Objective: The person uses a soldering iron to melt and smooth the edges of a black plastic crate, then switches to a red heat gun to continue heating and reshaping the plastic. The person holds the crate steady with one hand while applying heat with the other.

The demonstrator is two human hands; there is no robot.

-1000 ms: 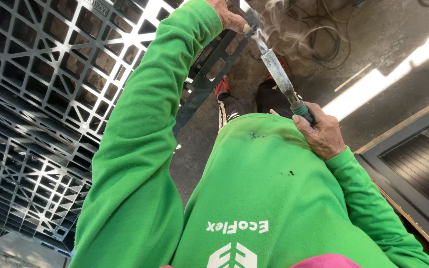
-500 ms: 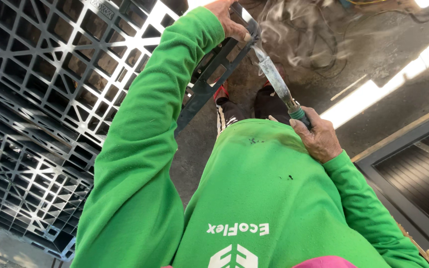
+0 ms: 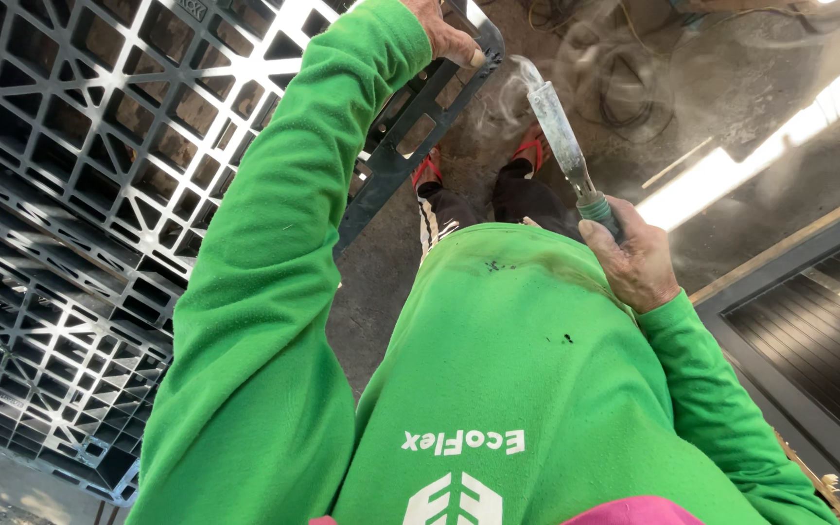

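Observation:
My left hand (image 3: 444,34) reaches forward in a green sleeve and grips the corner edge of a black plastic grid pallet (image 3: 99,146) that stands tilted on my left. In my right hand (image 3: 634,262) is a heat tool (image 3: 561,131) with a green handle and a long, stained metal shaft. Its smoking tip points up and forward, a short gap to the right of the pallet corner and not touching it. My green sweatshirt fills the lower middle of the view.
My feet in red sandals (image 3: 532,151) stand on a concrete floor. Cables (image 3: 624,68) lie coiled on the floor ahead. A bright strip of sunlight (image 3: 731,165) crosses the floor on the right, beside a dark ribbed panel in a dark frame (image 3: 809,321).
The tool's tip was against the pallet corner by my left hand; it has now drawn away to the right, trailing smoke. My left hand keeps its grip on the pallet.

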